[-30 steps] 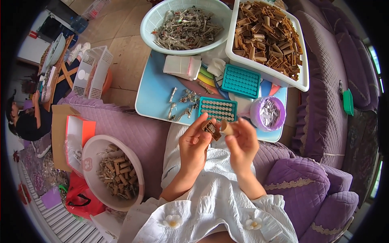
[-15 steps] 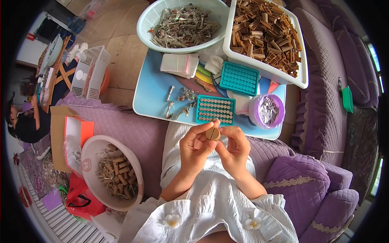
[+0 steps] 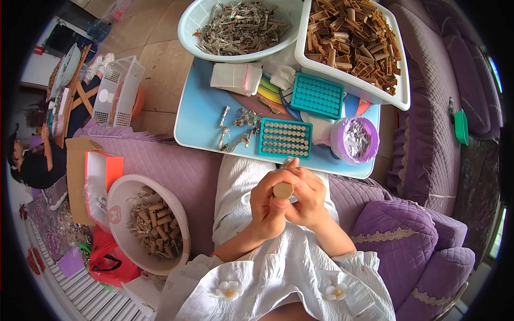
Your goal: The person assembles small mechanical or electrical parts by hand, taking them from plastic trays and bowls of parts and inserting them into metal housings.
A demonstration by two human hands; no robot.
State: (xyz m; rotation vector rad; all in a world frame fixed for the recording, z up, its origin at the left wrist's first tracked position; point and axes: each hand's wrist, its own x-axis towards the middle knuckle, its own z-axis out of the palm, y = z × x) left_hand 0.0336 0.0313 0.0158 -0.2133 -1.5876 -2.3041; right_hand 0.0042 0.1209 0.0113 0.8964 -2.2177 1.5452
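Note:
A small brown cylindrical case (image 3: 282, 190) is held up in front of my lap, its round end toward me. My left hand (image 3: 267, 211) grips it with thumb and curled fingers. My right hand (image 3: 310, 200) is closed against its other side, and the fingers of both hands overlap. A bit of something pale shows at the far side of the fingers, too small to name. Just beyond my hands lies a teal tray (image 3: 286, 154) with rows of small round pieces. Left of it, several thin wired parts (image 3: 246, 119) lie loose on the blue table (image 3: 198, 115).
A second teal tray (image 3: 318, 95) and a purple-lined tub (image 3: 355, 140) of silvery pieces stand on the table. Behind are a basket (image 3: 187, 40) of wired parts and a white bin (image 3: 402, 64) of brown half-shells. At left sits a basin (image 3: 179, 208) of brown cylinders. A person (image 3: 45, 160) sits far left.
The brown case showed a line across its end before; now a plain round end faces me. Both hands have drawn closer together, and the fingers have closed around it.

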